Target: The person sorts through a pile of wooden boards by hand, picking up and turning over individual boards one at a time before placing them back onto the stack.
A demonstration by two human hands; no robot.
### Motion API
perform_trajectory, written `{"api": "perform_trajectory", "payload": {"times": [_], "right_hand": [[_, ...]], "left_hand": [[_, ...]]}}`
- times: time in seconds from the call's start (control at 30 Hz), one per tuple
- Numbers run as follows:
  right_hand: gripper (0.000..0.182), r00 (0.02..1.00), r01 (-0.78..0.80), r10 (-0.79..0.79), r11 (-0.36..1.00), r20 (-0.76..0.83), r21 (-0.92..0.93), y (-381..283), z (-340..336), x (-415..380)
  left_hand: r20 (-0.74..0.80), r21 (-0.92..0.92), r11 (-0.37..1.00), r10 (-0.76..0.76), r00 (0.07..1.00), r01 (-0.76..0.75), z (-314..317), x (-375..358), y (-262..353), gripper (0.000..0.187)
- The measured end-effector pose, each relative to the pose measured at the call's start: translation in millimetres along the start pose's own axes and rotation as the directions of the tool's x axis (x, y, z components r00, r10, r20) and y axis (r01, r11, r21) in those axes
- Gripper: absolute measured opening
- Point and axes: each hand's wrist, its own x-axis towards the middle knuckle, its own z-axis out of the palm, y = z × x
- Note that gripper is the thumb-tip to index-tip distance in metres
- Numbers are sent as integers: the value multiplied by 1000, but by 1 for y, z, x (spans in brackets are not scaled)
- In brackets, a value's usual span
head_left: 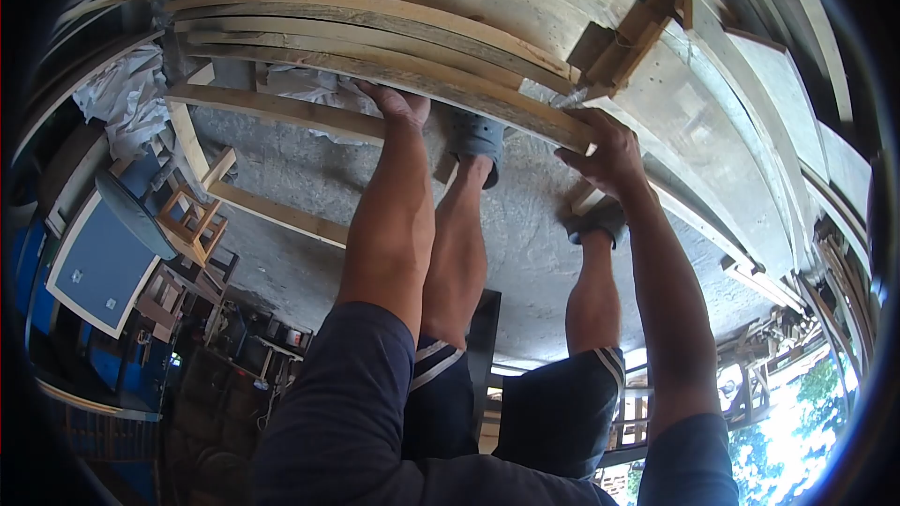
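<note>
A long wooden plank [469, 103] stretches across in front of my legs. At its right end my right hand [605, 152] is closed, thumb below the edge and fingers over the top. My left hand [401, 105] is closed at the plank's lower edge farther left; its fingertips are partly hidden behind the wood. Just beyond lie several more planks [375, 14], roughly parallel to the one in my hands.
A wooden frame of battens [272, 211] lies on the concrete floor [525, 253] at left, near crumpled white sheeting [127, 98]. A wooden block piece [642, 37] sits at upper right. My shoes [473, 141] stand close under the plank. A blue panel [98, 258] leans at far left.
</note>
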Motion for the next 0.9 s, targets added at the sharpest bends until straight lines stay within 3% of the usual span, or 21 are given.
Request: {"api": "perform_trajectory", "payload": {"times": [0.07,0.17,0.3,0.37,0.4,0.43,0.5,0.53,0.6,0.7,0.8,0.9], "right_hand": [[51,1000,23,-23,1000,-6,15,0,2,-1],[51,999,42,-42,998,-21,35,5,4,-2],[50,999,-29,22,983,39,181,8,5,1],[50,995,-100,92,965,45,243,11,4,1],[50,998,-48,55,952,-14,302,17,10,2],[50,999,-45,50,954,-11,297,24,12,0],[48,977,-210,196,842,81,496,14,9,-1],[48,978,-205,190,846,81,493,14,9,-1],[47,998,-36,47,969,-38,246,15,11,4],[48,992,40,-25,992,-123,118,19,17,4],[51,989,51,-39,995,-141,82,21,22,4],[51,984,80,-70,995,-163,53,21,29,7]], "left_hand": [[13,-167,984,-68,998,69,-2,-1,3,80],[28,-60,996,-63,998,65,-11,-7,9,84],[2,-122,989,-85,996,85,-13,-27,29,86],[-27,-27,998,-55,998,55,-2,-36,38,84],[72,-65,997,-44,996,48,-2,-37,42,82],[71,-71,996,-39,997,44,-1,-36,45,82],[167,-61,996,-58,984,69,2,-27,51,86],[70,-9,998,-66,995,66,5,-22,50,88],[58,-19,999,-25,998,26,10,-13,43,89],[47,-21,1000,19,999,-18,11,0,34,92],[153,-96,994,-30,988,45,6,9,31,95],[106,-99,995,-1,994,12,-2,13,25,95]]}}
